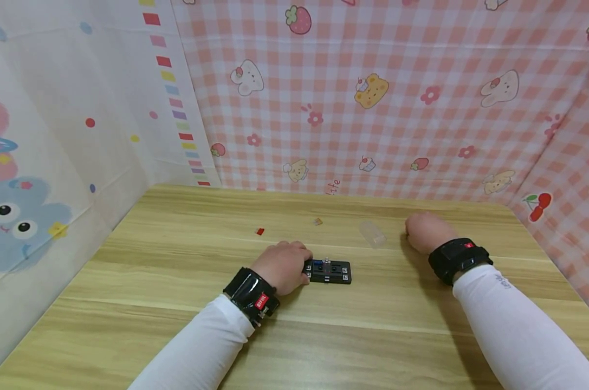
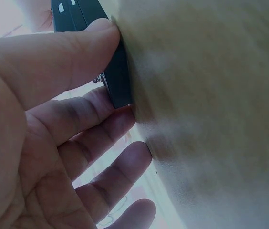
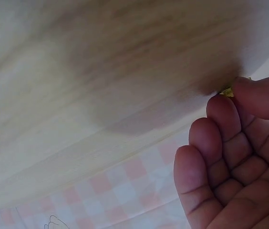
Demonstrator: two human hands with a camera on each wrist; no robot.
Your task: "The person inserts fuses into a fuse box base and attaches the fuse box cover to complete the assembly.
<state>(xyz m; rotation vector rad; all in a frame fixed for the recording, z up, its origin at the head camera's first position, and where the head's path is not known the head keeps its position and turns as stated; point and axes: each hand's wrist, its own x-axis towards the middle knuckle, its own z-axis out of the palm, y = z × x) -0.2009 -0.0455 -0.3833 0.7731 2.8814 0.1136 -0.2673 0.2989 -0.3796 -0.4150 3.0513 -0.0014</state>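
My left hand (image 1: 282, 265) grips the left end of a black fuse block (image 1: 330, 272), which lies flat on the table with metal terminals on top. In the left wrist view the thumb presses one side of the block (image 2: 118, 78) and fingers lie against the other; the outer fingers are apart from it. At the far right, my right hand (image 1: 428, 232) is low over the table. The right wrist view shows its thumb and fingertip pinching a small yellow fuse (image 3: 228, 92), mostly hidden by the fingers. The head view hides this fuse.
A small red fuse (image 1: 260, 231) and an orange-tan one (image 1: 317, 221) lie behind the block. Between them and my right hand lies a clear plastic cover (image 1: 373, 234). Patterned cloth (image 1: 333, 119) hangs along the back and sides of the wooden table (image 1: 177, 260).
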